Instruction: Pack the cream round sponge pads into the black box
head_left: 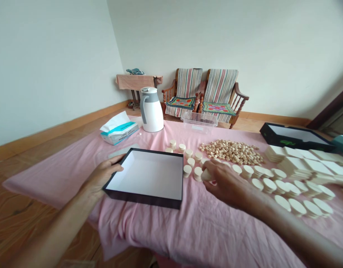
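My left hand (103, 175) grips the near left rim of an open black box (143, 197) with a white inside. My right hand (225, 183) pinches a cream round disc (206, 175) just right of that box. Short stacks of cream discs (269, 185) stand in loose rows on the pink cloth (205, 238) around my right hand. Some of them are hidden under my fingers. Behind them lies a heap of small tan pellets (231, 152). Stacks of white square pads (295, 163) sit at the right.
A second black box (295, 136) stands at the far right. A tissue pack (119, 128), a white vacuum jug (151, 109) and a clear plastic tub (199, 121) stand along the cloth's far side. Wooden floor lies beyond the table's left edge; two armchairs stand against the back wall.
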Demonstrator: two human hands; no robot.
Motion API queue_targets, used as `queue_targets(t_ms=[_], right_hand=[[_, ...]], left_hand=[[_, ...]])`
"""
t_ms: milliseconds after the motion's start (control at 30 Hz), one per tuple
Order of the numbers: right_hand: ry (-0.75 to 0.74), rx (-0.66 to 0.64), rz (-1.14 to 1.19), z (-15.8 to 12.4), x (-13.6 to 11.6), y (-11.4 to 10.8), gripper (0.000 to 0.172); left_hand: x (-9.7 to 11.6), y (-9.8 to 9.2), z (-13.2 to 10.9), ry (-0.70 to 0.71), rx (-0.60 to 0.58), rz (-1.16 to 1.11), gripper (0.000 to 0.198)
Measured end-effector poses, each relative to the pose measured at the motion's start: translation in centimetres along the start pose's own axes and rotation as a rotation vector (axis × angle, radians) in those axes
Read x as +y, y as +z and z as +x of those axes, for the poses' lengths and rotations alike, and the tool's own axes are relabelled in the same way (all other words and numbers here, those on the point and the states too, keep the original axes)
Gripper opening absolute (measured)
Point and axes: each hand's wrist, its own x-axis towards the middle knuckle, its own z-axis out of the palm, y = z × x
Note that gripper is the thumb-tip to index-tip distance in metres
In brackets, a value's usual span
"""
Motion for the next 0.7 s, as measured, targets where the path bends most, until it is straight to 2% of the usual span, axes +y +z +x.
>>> queue_targets(t_ms=[100, 200, 333, 467, 600, 700], right_hand=[[-0.099, 0.036, 0.004, 3.0, -2.0, -1.7, 0.009], [-0.156, -0.034, -0.025, 6.4, -5.1, -1.7, 0.006], [-0.280, -0.113, -0.102, 10.9, -8.9, 1.3, 0.013], [-0.310, -0.189, -0.112, 14.2, -11.3, 5.0, 0.024], [-0.330, -0.289, -0.093, 16.0, -12.5, 7.4, 0.026], [-0.330, -0.333, -0.083, 16.3, -12.7, 8.2, 0.028]], left_hand=[[-0.2, 0.5, 0.1, -0.059, -0.099, -0.144, 0.071], [-0.4, 1.0, 0.4, -0.033, -0.080, -0.157, 0.068], [-0.9, 1.3, 0.9, -0.029, -0.086, -0.197, 0.063], [-1.9, 1.4, 1.4, 0.016, -0.075, -0.341, 0.051], [-3.5, 1.3, 1.6, 0.144, 0.017, -0.340, 0.046], [-4.3, 1.0, 1.5, 0.196, 0.011, -0.289, 0.047]])
